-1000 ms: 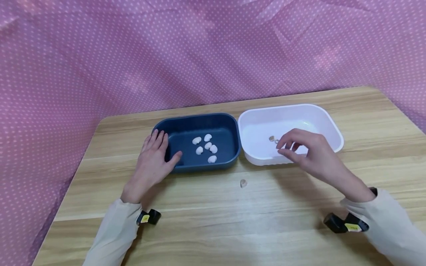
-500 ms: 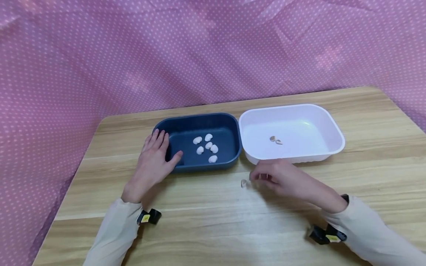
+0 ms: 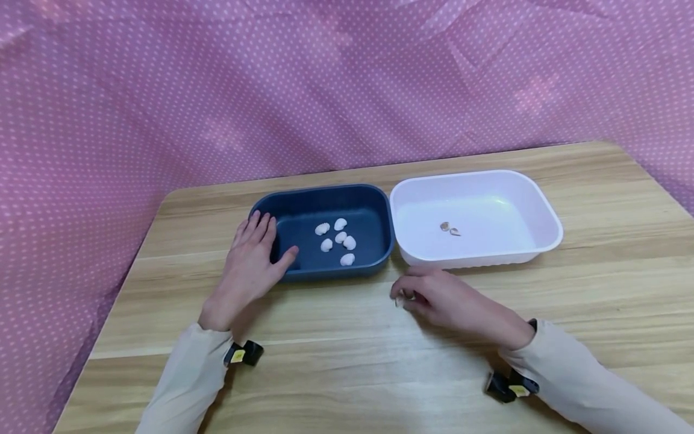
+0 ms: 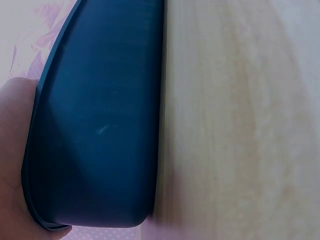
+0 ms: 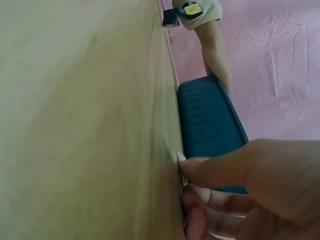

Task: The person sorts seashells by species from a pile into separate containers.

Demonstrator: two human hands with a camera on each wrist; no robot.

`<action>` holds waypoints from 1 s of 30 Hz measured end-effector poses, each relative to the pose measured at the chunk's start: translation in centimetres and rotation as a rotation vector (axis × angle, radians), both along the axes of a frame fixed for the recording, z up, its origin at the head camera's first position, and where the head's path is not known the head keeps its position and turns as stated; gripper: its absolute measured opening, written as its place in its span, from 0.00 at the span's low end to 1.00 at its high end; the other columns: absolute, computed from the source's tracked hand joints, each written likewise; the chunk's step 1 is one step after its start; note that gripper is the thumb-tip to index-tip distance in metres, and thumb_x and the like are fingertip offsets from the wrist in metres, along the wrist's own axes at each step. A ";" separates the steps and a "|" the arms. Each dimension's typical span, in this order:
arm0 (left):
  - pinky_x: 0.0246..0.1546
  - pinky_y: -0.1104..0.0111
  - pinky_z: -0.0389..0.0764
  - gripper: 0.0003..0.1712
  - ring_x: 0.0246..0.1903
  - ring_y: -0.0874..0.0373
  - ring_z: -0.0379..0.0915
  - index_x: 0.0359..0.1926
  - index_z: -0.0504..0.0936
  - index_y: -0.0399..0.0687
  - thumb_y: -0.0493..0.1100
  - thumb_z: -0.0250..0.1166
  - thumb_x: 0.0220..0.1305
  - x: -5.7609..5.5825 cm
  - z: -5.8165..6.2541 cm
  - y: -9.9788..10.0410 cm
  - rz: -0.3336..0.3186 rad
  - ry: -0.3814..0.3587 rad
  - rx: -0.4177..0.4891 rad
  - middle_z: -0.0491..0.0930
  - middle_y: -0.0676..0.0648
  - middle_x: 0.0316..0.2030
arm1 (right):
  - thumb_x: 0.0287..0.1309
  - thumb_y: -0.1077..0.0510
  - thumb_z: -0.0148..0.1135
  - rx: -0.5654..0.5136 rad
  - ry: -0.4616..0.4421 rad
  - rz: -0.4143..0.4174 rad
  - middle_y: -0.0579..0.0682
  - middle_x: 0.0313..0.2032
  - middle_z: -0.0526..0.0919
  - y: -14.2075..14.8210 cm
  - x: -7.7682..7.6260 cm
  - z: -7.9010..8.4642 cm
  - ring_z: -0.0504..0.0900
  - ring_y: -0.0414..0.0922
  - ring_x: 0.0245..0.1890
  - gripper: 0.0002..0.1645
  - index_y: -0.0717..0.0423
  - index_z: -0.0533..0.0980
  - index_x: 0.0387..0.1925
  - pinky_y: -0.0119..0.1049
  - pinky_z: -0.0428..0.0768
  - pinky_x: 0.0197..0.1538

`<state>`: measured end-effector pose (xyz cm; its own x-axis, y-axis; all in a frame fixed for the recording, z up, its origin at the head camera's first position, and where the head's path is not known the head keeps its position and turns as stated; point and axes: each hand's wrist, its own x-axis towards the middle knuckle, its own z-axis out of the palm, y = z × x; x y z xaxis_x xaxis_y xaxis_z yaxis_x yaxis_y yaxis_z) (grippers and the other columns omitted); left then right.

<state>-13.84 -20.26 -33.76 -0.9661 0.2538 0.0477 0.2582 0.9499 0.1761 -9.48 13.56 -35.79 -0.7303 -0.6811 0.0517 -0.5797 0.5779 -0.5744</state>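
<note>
My left hand rests on the left end of a dark blue tray, fingers spread over the rim and thumb over its front edge. Several white ribbed seashells lie inside that tray. On the table in front of the trays, my right hand pinches a small brownish seashell between thumb and fingers. The shell's pale edge shows beside the thumb in the right wrist view; the fingers hide the rest. Two small brownish shells sit in the white tray.
Both trays stand side by side near the back of a wooden table, the white one on the right. A pink dotted cloth hangs behind the table. Each wrist wears a small black camera.
My right hand has moved from above the white tray down and left to the brownish shell on the table, and its fingers have come round it. The left hand stays put.
</note>
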 end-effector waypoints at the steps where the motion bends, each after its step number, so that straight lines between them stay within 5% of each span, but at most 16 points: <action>1: 0.72 0.53 0.35 0.47 0.74 0.41 0.35 0.71 0.53 0.29 0.63 0.48 0.69 0.0 0.0 0.0 -0.001 -0.002 -0.002 0.50 0.32 0.72 | 0.56 0.66 0.66 0.004 0.008 -0.004 0.42 0.38 0.80 0.0 0.0 -0.1 0.76 0.35 0.36 0.12 0.50 0.82 0.41 0.30 0.80 0.40; 9: 0.72 0.53 0.35 0.46 0.73 0.41 0.36 0.71 0.54 0.30 0.63 0.49 0.69 0.0 0.0 -0.1 0.003 -0.010 -0.003 0.50 0.32 0.72 | 0.55 0.52 0.70 0.059 -0.095 -0.126 0.37 0.24 0.75 0.2 -0.1 -0.1 0.72 0.35 0.24 0.09 0.47 0.78 0.34 0.29 0.74 0.28; 18: 0.72 0.52 0.35 0.47 0.74 0.42 0.30 0.72 0.53 0.31 0.64 0.49 0.69 -0.1 0.0 0.1 0.016 -0.011 0.014 0.48 0.32 0.73 | 0.51 0.61 0.72 -0.058 -0.110 0.011 0.38 0.28 0.77 1.8 -0.8 -0.7 0.72 0.35 0.26 0.17 0.49 0.82 0.45 0.29 0.75 0.29; 30: 0.72 0.51 0.37 0.48 0.74 0.42 0.29 0.72 0.53 0.30 0.65 0.49 0.68 0.0 0.1 0.0 0.020 0.004 0.009 0.49 0.32 0.72 | 0.54 0.62 0.70 -0.111 -0.117 -0.003 0.37 0.36 0.83 2.1 -0.8 -1.1 0.76 0.35 0.32 0.12 0.46 0.83 0.40 0.30 0.78 0.36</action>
<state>-13.81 -20.25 -33.69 -0.9707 0.2342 0.0534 0.2401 0.9531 0.1842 -10.24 15.66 -36.88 -0.7375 -0.6740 0.0414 -0.5037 0.5082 -0.6985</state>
